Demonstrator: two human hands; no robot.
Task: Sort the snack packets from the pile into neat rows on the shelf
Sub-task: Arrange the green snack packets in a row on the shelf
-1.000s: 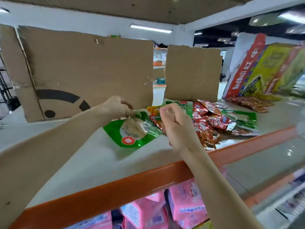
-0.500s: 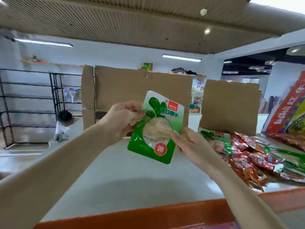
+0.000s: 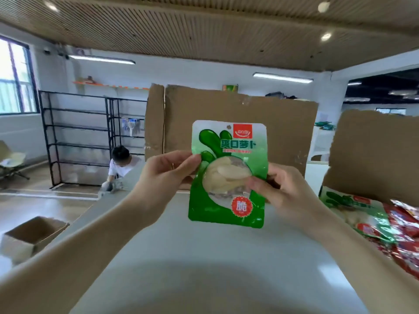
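Bright ceiling tubes (image 3: 101, 59) and window (image 3: 13, 75) light; soft shadow on shelf (image 3: 204, 279); edges bend, lower-right corner blurs.

One camera here, worn on the head, wide-angle, and it faces forward almost level across the shelf (image 3: 215, 268) rather than steeply down. The slatted ceiling (image 3: 204, 30) fills the whole top band, its lines bowing toward the edges. Both forearms come in from the bottom corners, very near the lens. The left hand (image 3: 167, 175) and right hand (image 3: 288, 191) meet dead centre, holding the green packet (image 3: 229, 141) up close, face-on to the view. Just beyond stands the cardboard sheet (image 3: 283, 132), blocking the middle distance. Far left, the view runs deep into the room to the black racks (image 3: 77, 137). At the right edge the pile (image 3: 403, 227) is cut off by the frame.
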